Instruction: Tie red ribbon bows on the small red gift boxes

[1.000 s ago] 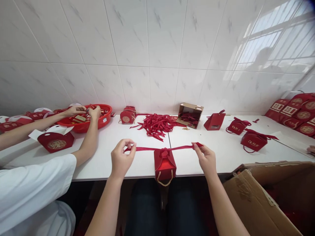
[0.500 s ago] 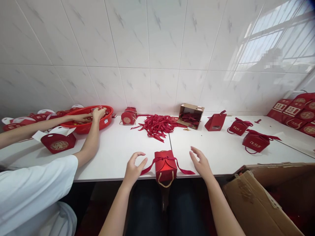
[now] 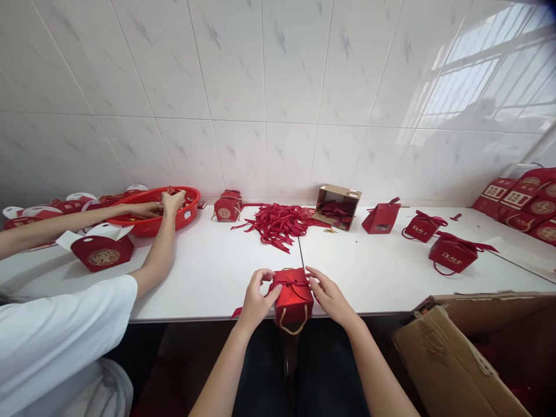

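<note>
**Both hands close on the red box at the table's edge**

The left hand (image 3: 256, 301) curls around the upper left corner of the red gift box (image 3: 296, 302), thumb on the front face and fingers bent over the top. The right hand (image 3: 330, 298) lies against the box's opposite side, thumb up by the top and fingers half spread along the wall, so the box is clasped between the two palms. It stands upright on the near edge of the white table (image 3: 208, 272).

Between the thumbs, a red ribbon (image 3: 290, 282) is knotted across the box's top. One loose end hangs below the left wrist, and a gold cord handle (image 3: 292, 325) loops down under the grip.

Beyond the hands lies a pile of ribbons (image 3: 278, 223). Far to the left, a co-worker's hands (image 3: 167, 201) reach into a red basin (image 3: 186, 211).
</note>
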{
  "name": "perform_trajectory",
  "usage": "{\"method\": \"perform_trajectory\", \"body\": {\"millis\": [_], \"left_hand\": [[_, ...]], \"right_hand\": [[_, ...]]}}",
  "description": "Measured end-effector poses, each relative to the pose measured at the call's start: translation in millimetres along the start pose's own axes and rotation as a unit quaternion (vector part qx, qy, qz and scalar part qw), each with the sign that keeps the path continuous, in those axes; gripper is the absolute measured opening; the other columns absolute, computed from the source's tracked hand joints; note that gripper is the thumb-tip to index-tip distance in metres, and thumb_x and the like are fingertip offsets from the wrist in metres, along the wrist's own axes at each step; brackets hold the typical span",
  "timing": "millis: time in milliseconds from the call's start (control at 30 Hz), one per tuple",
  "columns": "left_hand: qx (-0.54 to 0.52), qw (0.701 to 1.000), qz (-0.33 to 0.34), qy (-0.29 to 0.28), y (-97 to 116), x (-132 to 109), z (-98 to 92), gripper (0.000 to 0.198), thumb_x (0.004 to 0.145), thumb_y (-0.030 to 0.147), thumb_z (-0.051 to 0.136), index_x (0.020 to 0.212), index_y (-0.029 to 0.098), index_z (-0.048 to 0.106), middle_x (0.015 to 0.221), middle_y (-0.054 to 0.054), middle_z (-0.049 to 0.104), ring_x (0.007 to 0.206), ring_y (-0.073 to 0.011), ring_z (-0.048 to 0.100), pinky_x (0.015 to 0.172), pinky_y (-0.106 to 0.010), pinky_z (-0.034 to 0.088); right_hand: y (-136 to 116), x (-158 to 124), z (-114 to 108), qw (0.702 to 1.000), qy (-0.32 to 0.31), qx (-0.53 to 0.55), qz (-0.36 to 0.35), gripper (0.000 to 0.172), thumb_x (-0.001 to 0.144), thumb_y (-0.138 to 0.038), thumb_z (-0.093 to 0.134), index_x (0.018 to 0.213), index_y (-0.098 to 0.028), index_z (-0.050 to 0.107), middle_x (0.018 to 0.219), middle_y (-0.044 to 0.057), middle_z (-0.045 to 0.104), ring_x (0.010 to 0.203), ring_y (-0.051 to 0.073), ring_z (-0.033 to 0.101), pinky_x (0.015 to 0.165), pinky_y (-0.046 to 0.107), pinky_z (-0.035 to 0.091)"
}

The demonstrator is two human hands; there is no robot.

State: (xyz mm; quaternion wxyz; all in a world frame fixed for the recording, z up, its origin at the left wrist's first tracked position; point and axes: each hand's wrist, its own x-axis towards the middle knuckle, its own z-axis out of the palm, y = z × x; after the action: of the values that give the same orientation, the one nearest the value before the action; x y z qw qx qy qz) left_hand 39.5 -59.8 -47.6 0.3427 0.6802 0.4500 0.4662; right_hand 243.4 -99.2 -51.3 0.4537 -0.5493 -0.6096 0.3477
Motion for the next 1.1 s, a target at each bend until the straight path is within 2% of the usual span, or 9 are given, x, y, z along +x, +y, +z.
{"method": "perform_trajectory", "body": {"millis": [100,200,300,467,700,833,933,1000,1100], "left_hand": [[-0.061,0.997,-0.041,-0.004,-3.0,-1.6,2.9,0.024,0.075,0.028,0.060,0.088,0.023,0.041,0.086,0.003,0.048,0.071,-0.0105,0.052,0.074,-0.027,0.044],[-0.104,0.990,-0.085,-0.044,-2.9,-2.3,4.6,0.025,0.076,0.031,0.058,0.087,0.023,0.036,0.079,0.006,0.043,0.055,-0.0062,0.044,0.056,-0.021,0.039],[-0.100,0.989,-0.090,-0.057,-0.9,-1.1,3.1,0.028,0.076,0.033,0.057,0.090,0.023,0.035,0.069,0.007,0.040,0.056,-0.0083,0.046,0.058,-0.022,0.037],[-0.015,0.999,-0.043,-0.024,-0.2,3.6,-5.9,0.042,0.071,0.032,0.064,0.097,0.024,0.034,0.061,0.010,0.034,0.056,-0.0092,0.040,0.062,-0.023,0.033],[-0.003,0.999,-0.032,-0.042,1.3,5.4,-10.7,0.038,0.072,0.033,0.064,0.097,0.023,0.037,0.066,0.008,0.037,0.061,-0.0099,0.042,0.064,-0.023,0.036],[0.002,0.998,-0.026,-0.063,6.5,6.5,-10.1,0.031,0.073,0.031,0.062,0.095,0.022,0.042,0.073,0.006,0.043,0.065,-0.0102,0.046,0.066,-0.024,0.039],[0.003,0.996,-0.027,-0.081,10.2,7.4,-10.0,0.031,0.073,0.028,0.061,0.098,0.023,0.043,0.076,0.005,0.045,0.065,-0.0100,0.047,0.066,-0.024,0.040],[0.002,0.996,-0.034,-0.079,12.0,6.5,-9.7,0.031,0.073,0.028,0.061,0.099,0.023,0.045,0.077,0.005,0.045,0.066,-0.0102,0.048,0.068,-0.024,0.041],[-0.008,0.997,-0.050,-0.061,13.7,2.9,-8.4,0.029,0.073,0.028,0.061,0.099,0.022,0.048,0.079,0.003,0.046,0.072,-0.0118,0.051,0.072,-0.026,0.044]], "right_hand": [[5.9,-0.1,2.5,1.000,0.008,0.007,0.021,0.050,0.084,-0.050,0.047,0.125,-0.021,0.048,0.096,0.006,0.059,0.061,0.012,0.053,0.064,0.031,0.048],[7.8,3.1,7.0,0.998,0.023,0.057,0.018,0.048,0.081,-0.050,0.052,0.116,-0.018,0.051,0.072,0.000,0.052,0.058,0.012,0.048,0.058,0.027,0.043],[6.0,7.4,7.7,0.995,0.010,0.103,0.008,0.046,0.079,-0.051,0.054,0.110,-0.017,0.052,0.061,-0.005,0.043,0.056,0.011,0.044,0.055,0.025,0.040],[0.6,10.0,-5.4,0.998,0.022,0.066,-0.001,0.040,0.077,-0.050,0.057,0.101,-0.018,0.056,0.059,-0.005,0.040,0.053,0.011,0.038,0.053,0.026,0.035],[-6.3,4.2,-19.1,0.999,-0.041,0.001,-0.015,0.039,0.076,-0.054,0.057,0.094,-0.019,0.058,0.063,-0.003,0.048,0.055,0.011,0.041,0.055,0.025,0.035],[-8.3,6.2,-19.8,0.992,-0.095,0.036,0.071,0.046,0.080,-0.062,0.045,0.086,-0.017,0.055,0.064,-0.001,0.056,0.054,0.012,0.051,0.057,0.026,0.039],[-8.9,9.7,-20.8,0.982,-0.124,0.039,0.134,0.058,0.082,-0.066,0.033,0.064,-0.016,0.054,0.050,-0.002,0.050,0.048,0.011,0.048,0.055,0.025,0.037],[-9.4,11.2,-22.6,0.979,-0.126,0.044,0.157,0.059,0.080,-0.066,0.038,0.054,-0.016,0.052,0.045,-0.002,0.046,0.044,0.009,0.040,0.052,0.025,0.033],[-10.2,11.7,-26.3,0.975,-0.113,0.112,0.158,0.050,0.076,-0.060,0.053,0.054,-0.015,0.051,0.049,-0.003,0.047,0.046,0.008,0.037,0.052,0.024,0.031]]}}
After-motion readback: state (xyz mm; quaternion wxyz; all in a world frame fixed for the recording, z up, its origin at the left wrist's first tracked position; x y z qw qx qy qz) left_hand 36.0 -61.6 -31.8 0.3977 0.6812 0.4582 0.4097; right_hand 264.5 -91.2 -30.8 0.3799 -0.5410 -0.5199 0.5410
